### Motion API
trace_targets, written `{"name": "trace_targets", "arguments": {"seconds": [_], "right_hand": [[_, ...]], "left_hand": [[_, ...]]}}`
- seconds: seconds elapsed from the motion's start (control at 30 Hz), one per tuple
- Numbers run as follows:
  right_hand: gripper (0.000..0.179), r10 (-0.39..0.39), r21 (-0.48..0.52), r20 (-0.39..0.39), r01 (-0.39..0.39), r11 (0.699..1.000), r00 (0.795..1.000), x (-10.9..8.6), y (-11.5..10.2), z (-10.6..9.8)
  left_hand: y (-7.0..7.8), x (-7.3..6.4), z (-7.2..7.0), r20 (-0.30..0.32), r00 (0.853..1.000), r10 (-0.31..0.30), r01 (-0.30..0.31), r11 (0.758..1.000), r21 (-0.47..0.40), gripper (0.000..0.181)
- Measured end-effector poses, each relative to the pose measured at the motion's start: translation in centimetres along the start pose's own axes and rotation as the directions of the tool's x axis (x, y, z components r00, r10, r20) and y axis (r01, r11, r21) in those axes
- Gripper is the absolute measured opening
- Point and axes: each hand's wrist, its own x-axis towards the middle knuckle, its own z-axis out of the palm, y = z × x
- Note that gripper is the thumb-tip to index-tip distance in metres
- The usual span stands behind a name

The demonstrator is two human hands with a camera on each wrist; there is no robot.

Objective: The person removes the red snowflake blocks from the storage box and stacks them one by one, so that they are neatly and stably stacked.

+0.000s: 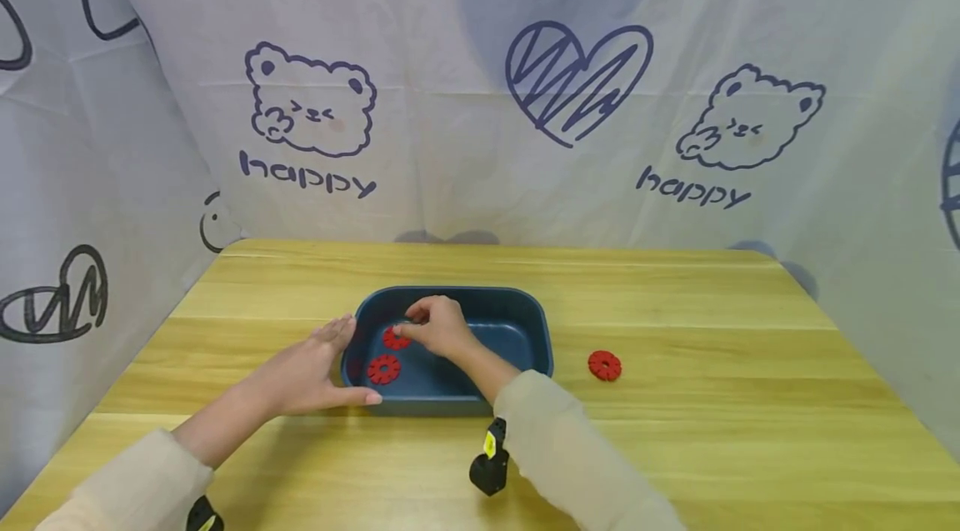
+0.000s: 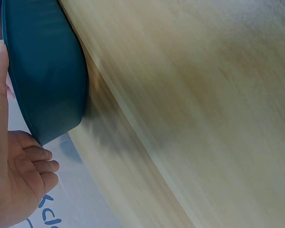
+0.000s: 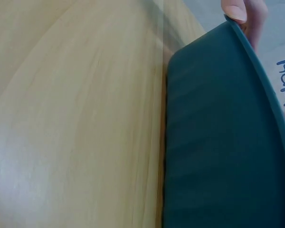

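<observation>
A dark blue-green rectangular tray (image 1: pixel 442 406) sits on the table. Inside it, toward the left end, lie two red notched plastic discs. My right hand (image 1: pixel 444 329) reaches over the tray, thumb and forefinger pinching the farther disc (image 1: pixel 395 340). Closer to the front wall lies the nearer disc (image 1: pixel 384 369), untouched. Spread around the tray's front left corner, my left hand (image 1: pixel 307 373) rests its thumb along the front rim and its fingers by the left end. The left wrist view shows that thumb against the outside of the tray (image 2: pixel 47 71).
A third red notched disc (image 1: pixel 604 365) lies on the wooden table (image 1: pixel 712 431), to the right of the tray. Behind the table hangs a white cloth (image 1: pixel 450 181) with drawn bears and hearts. Each wrist wears a small black device (image 1: pixel 490 464).
</observation>
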Motion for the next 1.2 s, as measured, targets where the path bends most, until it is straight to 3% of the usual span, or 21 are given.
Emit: {"name": "trace_targets", "arguments": {"seconds": [0.2, 0.33, 0.73, 1.2], "right_hand": [[0.027, 0.118, -0.034, -0.031, -0.119, 0.992, 0.993, 0.3, -0.1, 0.7], [0.029, 0.146, -0.096, -0.005, -0.146, 0.985, 0.989, 0.5, -0.1, 0.9], [0.022, 0.069, -0.33, 0.05, -0.049, 0.943, 0.996, 1.0, 0.0, 1.7], [0.019, 0.057, -0.332, 0.059, -0.034, 0.943, 0.997, 1.0, 0.1, 1.6]], "left_hand": [[-0.1, -0.1, -0.1, 0.003, 1.0, -0.004, 0.004, 1.0, -0.007, 0.111], [-0.1, -0.1, -0.1, -0.001, 1.0, -0.004, 0.004, 1.0, -0.009, 0.111], [-0.1, -0.2, -0.1, -0.002, 1.0, -0.001, 0.001, 1.0, -0.01, 0.111], [-0.2, -0.2, 0.1, -0.002, 1.0, -0.001, 0.001, 1.0, -0.015, 0.11]]}}
